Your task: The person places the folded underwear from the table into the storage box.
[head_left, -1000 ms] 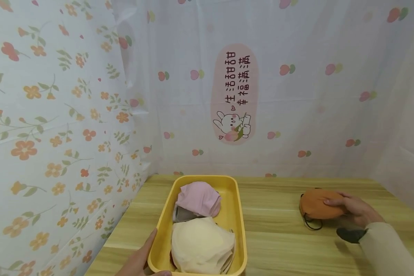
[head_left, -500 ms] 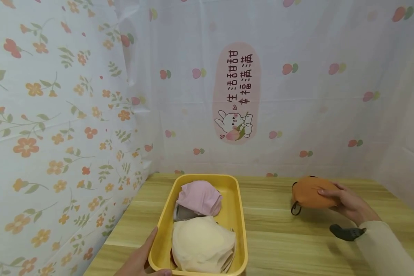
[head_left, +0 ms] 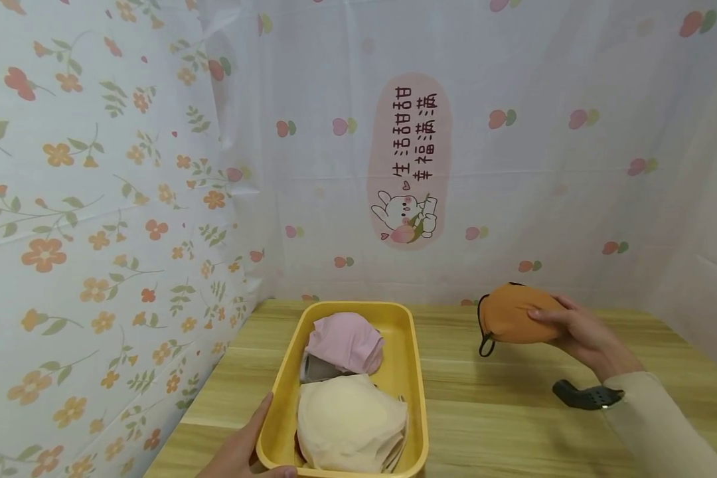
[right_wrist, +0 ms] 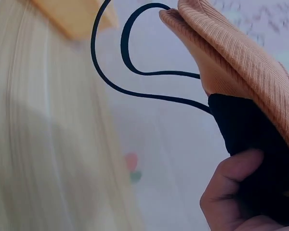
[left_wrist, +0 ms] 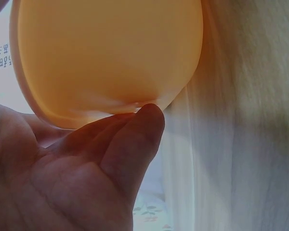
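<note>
My right hand (head_left: 585,334) holds a folded orange bra (head_left: 514,313) above the right side of the table, thumb on the near face. In the right wrist view, the bra's ribbed orange cloth (right_wrist: 250,57) is doubled over a black part, and thin black straps (right_wrist: 149,94) loop off it. My left hand (head_left: 241,445) grips the near left corner of a yellow tray (head_left: 417,378). The thumb (left_wrist: 147,125) lies along its rim in the left wrist view. Inside the tray, a folded cream bra (head_left: 349,421) sits at the near end, and a folded pink bra (head_left: 345,344) lies behind it.
A grey piece (head_left: 317,369) shows under the pink bra. The wood-grain table (head_left: 472,425) runs back to a printed cloth wall (head_left: 514,199), with a flowered cloth (head_left: 107,265) on the left. A dark wrist mount (head_left: 585,395) juts from the right sleeve.
My right hand has lifted the orange bra and carried it leftward and farther back, its strap loop now hanging below. The left hand and the tray have stayed in place.
</note>
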Demonstrator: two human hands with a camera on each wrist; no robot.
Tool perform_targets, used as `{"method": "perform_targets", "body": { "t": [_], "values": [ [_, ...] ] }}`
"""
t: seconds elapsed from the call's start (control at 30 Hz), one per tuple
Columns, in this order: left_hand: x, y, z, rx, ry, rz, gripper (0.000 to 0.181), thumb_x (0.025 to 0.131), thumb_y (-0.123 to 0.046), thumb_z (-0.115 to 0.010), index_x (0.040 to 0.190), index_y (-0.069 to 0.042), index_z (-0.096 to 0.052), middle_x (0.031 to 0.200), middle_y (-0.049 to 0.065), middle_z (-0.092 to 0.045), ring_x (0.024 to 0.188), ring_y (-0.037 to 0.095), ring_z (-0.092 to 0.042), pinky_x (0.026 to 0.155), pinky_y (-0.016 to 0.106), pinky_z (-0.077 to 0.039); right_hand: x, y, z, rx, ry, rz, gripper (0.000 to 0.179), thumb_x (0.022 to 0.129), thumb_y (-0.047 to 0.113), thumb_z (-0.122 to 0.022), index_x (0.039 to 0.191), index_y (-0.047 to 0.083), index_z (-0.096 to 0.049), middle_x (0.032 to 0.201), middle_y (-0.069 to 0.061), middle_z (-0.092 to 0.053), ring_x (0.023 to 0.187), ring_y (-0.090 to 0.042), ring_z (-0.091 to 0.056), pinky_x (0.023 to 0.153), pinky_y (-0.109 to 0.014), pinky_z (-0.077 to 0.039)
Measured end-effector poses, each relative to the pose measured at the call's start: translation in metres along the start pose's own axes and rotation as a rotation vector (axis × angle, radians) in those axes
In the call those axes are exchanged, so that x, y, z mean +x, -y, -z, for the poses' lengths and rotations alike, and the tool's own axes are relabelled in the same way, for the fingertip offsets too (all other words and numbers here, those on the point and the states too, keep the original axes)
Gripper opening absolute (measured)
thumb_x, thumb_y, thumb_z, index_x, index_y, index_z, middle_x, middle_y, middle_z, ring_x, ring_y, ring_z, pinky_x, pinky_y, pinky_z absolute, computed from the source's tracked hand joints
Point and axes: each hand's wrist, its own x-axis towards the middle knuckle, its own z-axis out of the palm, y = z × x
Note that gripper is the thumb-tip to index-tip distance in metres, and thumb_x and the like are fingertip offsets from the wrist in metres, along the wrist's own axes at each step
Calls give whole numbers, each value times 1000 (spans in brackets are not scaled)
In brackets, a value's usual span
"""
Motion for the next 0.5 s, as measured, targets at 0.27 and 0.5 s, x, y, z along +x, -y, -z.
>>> {"method": "perform_targets", "body": {
  "t": [0.27, 0.5],
  "values": [
    [0, 1, 0, 10, -9, -1, 112, 86, -34, -77, 160, 4, -2, 148, 33, -45, 109, 2, -61, 82, 15, -50, -2, 11, -35, 2, 69, 50, 53, 101, 1, -54, 143, 23, -31, 120, 10, -59, 104, -10, -66, 84, -30, -58],
    [0, 1, -1, 23, -8, -12, 110, 86, -33, -77, 160, 3, -3, 147, 32, -47, 109, 3, -62, 83, 15, -49, -2, 13, -59, -53, 136, 92, 42, 101, 2, -54, 136, 22, -41, 120, 5, -61, 99, -11, -67, 82, -29, -58]
  ]
}}
